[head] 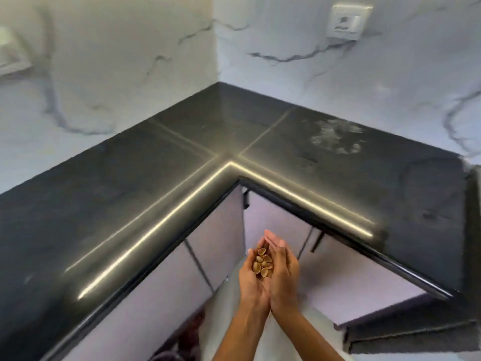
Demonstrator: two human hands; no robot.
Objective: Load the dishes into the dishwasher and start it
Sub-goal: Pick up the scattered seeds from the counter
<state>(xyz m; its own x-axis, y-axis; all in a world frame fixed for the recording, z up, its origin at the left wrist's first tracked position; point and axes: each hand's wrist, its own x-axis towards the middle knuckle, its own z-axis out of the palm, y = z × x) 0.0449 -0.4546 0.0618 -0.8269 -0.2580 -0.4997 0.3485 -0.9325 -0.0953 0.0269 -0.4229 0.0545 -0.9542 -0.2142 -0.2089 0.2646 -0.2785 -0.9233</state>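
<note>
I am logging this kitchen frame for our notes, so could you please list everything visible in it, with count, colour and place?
Nut shells: a small heap, tan, cupped in both hands.
Countertop: one, black, L-shaped, wrapping the corner.
Pale smear: one, whitish, on the countertop's right back part.
Wall: two faces, white marble with grey veins, behind the countertop.
Socket: one, white, upper right wall.
Cabinet doors: several, pale lilac, under the countertop.
Left hand: one, cupped under the shells.
Right hand: one, cupped against the left.
</note>
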